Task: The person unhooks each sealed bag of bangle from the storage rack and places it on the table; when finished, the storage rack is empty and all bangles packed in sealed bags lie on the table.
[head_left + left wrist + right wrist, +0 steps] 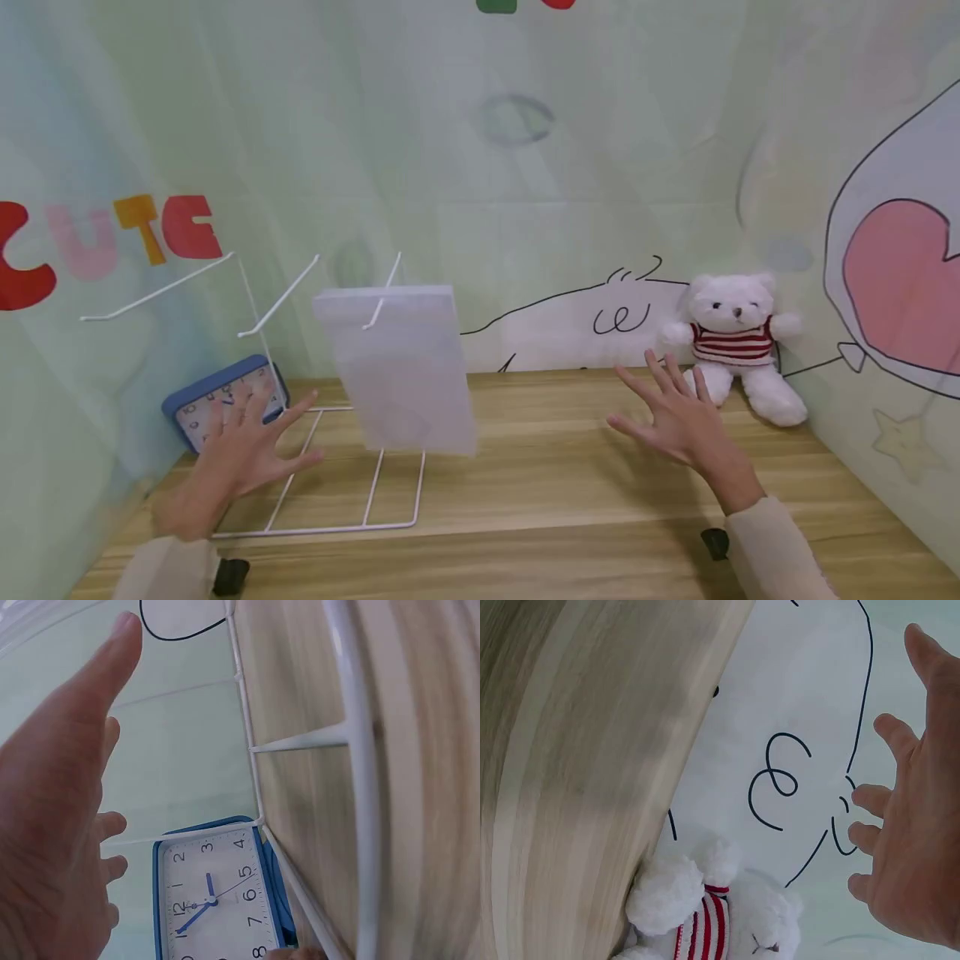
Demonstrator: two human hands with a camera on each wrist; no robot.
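Observation:
Both hands are held up over the wooden table with fingers spread, holding nothing. My left hand [242, 450] is over the left side of a white wire rack [315, 530], in front of a blue-framed clock [225, 396]. From the rack's right prong hangs a stack of translucent white plastic bags [405, 375]. In the left wrist view, the clock face [217, 900] shows beyond the rack's bars, below the hand. My right hand [678, 417] is in front and to the left of a white teddy bear [731, 312] in a red-striped sweater.
The wooden tabletop [540, 483] runs back to a printed fabric backdrop [570, 200] that also covers the sides. Two more rack prongs [281, 296] stick out toward me on the left. The bear sits in the back right corner.

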